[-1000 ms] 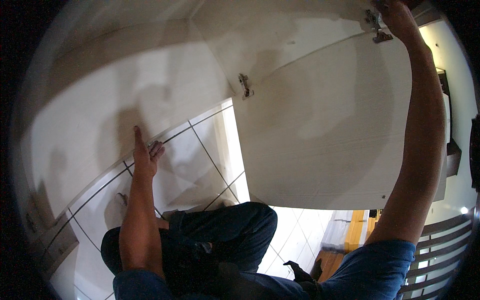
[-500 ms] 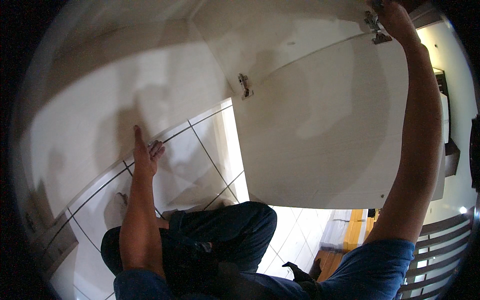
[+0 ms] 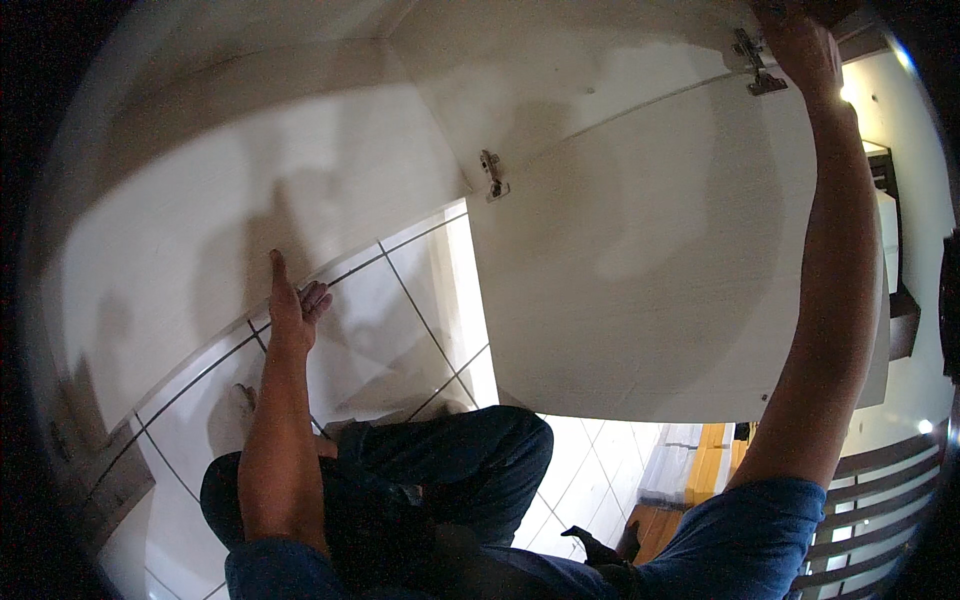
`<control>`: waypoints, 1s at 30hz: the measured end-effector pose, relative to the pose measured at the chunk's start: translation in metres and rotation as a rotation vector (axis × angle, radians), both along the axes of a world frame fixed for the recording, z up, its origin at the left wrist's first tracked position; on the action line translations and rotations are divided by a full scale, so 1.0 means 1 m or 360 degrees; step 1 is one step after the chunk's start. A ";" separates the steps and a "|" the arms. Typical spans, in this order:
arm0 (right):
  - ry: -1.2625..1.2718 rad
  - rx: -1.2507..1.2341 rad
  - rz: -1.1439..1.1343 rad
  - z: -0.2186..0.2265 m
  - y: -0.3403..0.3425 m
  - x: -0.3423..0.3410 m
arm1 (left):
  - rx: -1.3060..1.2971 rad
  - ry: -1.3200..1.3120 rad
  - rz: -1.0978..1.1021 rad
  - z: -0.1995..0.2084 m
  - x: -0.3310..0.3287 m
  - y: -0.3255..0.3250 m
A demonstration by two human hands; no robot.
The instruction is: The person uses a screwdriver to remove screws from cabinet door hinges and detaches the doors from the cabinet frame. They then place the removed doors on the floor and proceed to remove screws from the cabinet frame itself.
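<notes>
My left hand (image 3: 298, 308) is stretched out in front of the lower edge of a pale cabinet board (image 3: 180, 220), thumb up and fingers extended, holding nothing. At the upper right, my right hand (image 3: 806, 55) reaches high beside a metal hinge (image 3: 764, 72). Its fingers run into shadow at the picture's top edge, so what they touch is hidden. A pale cabinet door (image 3: 630, 290) stands open between my arms. Toward its left end a second metal hinge (image 3: 493, 176) joins it to the cabinet's inner panel (image 3: 560, 90).
White floor tiles (image 3: 370, 300) with dark joints lie beneath the cabinet and around my folded legs (image 3: 450, 460). Beyond the door are yellow-and-white stacked items (image 3: 690, 462), a brown box (image 3: 657, 530) and a slatted wooden piece (image 3: 880, 490) at the right.
My right hand has shifted slightly to the right and down beside the upper hinge. The left hand has hardly moved, and the door looks nearly the same.
</notes>
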State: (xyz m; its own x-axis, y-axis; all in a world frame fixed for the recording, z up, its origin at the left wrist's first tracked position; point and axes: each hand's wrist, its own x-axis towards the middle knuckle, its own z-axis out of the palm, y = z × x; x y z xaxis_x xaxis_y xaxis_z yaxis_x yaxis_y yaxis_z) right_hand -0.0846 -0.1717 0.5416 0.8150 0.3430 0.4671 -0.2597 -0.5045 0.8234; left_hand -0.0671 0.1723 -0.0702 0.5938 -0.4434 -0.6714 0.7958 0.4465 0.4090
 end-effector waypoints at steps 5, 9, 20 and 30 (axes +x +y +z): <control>0.0039 0.0121 0.0390 -0.005 0.027 -0.003 | -0.0014 -0.0025 -0.0010 0.003 0.000 0.002; 0.0048 0.0356 0.0076 -0.016 0.054 -0.004 | 0.0002 0.0085 0.0031 0.004 0.003 0.003; -0.0232 -0.0140 0.0024 -0.020 0.027 0.015 | -0.0069 0.0027 0.0017 -0.005 0.001 0.003; -0.0408 0.0052 -0.0124 0.008 -0.008 0.018 | 0.0118 -0.0012 -0.0031 0.009 0.000 0.003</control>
